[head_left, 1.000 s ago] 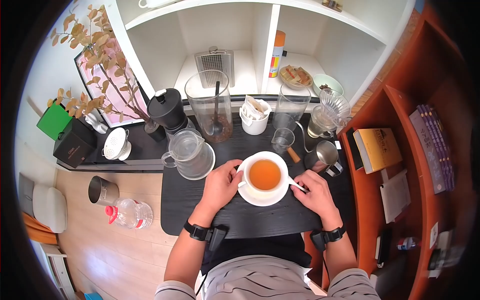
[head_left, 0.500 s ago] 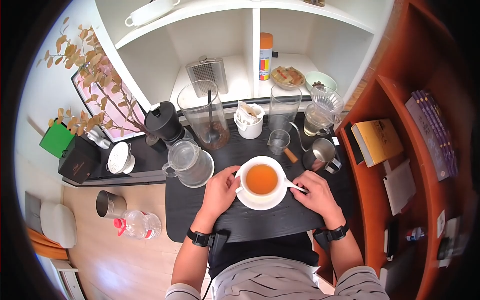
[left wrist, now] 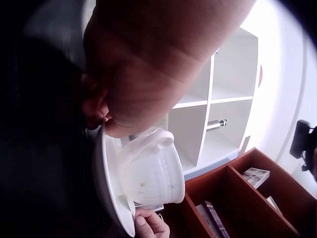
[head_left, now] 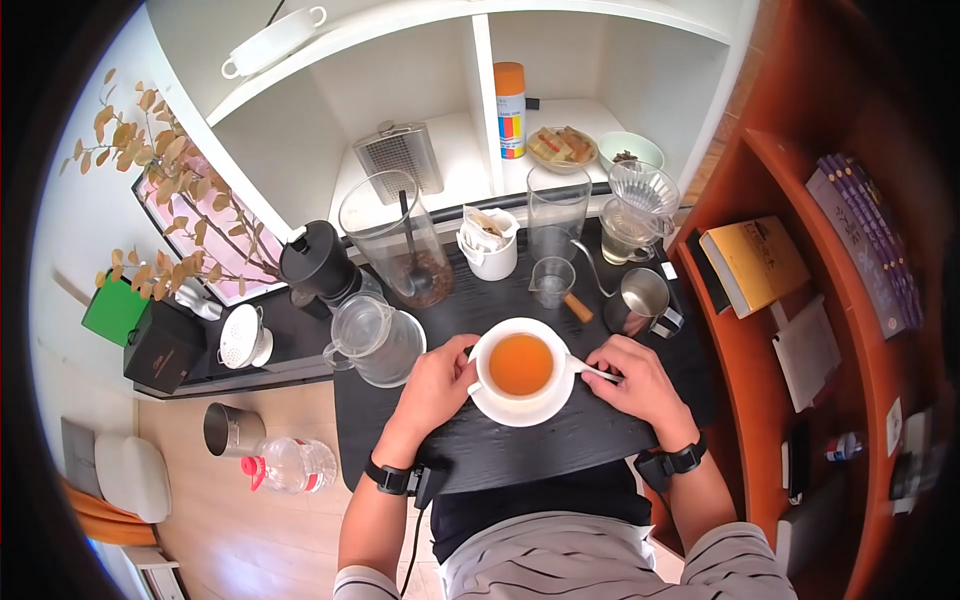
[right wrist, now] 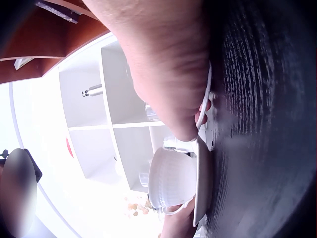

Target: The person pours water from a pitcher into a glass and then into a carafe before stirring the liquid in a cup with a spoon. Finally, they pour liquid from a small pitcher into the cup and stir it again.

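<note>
A white cup (head_left: 490, 390) of amber-brown liquid stands on a white saucer (head_left: 540, 413) on the black table. My left hand (head_left: 434, 384) grips the saucer's left rim, its thumb on the edge beside the cup handle (left wrist: 164, 138). At the saucer's right side my right hand (head_left: 640, 380) pinches the handle of a white spoon (head_left: 580, 367), thumb close at the rim. In the right wrist view the saucer lies low over the tabletop; some of the fingers are hidden behind the palm.
Behind the cup are a small glass pitcher (head_left: 552, 283) with wooden handle, a steel gooseneck kettle (head_left: 641, 302) and a white tub of packets (head_left: 490, 258). A glass server (head_left: 378, 345) stands left, near a black grinder (head_left: 318, 262). Red-brown shelves (head_left: 740, 420) border the right.
The head view has shifted and turned a little, so the surroundings sit differently in it. Both hands keep their holds at the saucer and spoon, with little visible change.
</note>
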`<action>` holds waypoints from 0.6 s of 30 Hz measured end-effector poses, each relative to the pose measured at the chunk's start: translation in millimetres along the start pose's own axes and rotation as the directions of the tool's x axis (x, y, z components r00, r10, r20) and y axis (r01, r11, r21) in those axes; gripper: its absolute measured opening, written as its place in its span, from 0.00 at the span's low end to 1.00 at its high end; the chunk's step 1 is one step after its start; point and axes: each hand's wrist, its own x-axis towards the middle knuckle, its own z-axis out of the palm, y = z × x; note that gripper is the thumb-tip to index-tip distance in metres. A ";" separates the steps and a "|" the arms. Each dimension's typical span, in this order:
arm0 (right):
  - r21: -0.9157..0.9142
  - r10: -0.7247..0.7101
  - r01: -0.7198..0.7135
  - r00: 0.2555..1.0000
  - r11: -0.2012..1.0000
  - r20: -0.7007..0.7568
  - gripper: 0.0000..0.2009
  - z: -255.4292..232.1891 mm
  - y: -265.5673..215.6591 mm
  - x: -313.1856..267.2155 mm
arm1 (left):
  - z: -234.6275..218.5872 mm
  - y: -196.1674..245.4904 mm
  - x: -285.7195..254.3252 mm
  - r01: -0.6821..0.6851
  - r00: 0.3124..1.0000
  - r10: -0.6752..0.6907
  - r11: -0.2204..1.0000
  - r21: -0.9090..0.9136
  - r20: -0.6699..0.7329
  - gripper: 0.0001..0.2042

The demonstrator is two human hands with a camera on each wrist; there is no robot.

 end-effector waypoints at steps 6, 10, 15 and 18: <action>0.043 0.050 -0.050 0.999 0.998 0.005 0.08 -0.1 1.3 0.2 | 8.6 -2.7 -0.7 -0.008 0.999 0.008 1.000 -0.004 -0.041 0.15; 0.046 0.072 -0.073 0.997 0.996 0.013 0.07 -0.4 0.3 0.4 | 15.3 -10.7 -3.0 -0.046 0.992 0.046 0.999 0.001 -0.114 0.15; 0.071 0.087 -0.087 0.996 0.994 0.011 0.07 0.7 1.0 0.3 | 14.0 -4.6 -4.5 -0.048 0.991 0.048 0.999 -0.003 -0.123 0.14; 0.075 0.087 -0.088 0.996 0.993 0.009 0.06 0.3 0.7 0.7 | 15.2 -6.9 -4.1 -0.052 0.990 0.051 0.999 -0.009 -0.129 0.14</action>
